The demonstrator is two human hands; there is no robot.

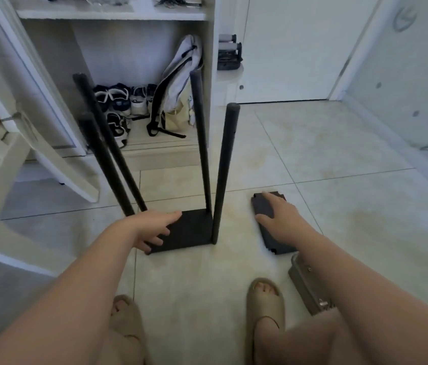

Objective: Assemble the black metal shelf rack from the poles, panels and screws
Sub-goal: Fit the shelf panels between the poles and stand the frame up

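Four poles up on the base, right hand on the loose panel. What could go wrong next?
1. The two left poles appear to lean outward, though the lens may exaggerate; the loose panel under the right hand could bind going on.
2. Only the left hand steadies the base panel; a knock on a pole could tip it.
3. Open-toed slippers sit close; a dropped panel may hit toes.

Dim, flat light, perhaps from the right, leaves faint shadows beside the fingers (173, 214) of the left hand (152, 230). The black panel (189, 233) they grip reads as a flat dark patch. Poles (202, 143) beyond the fingertips are blurred; frame edges bow.
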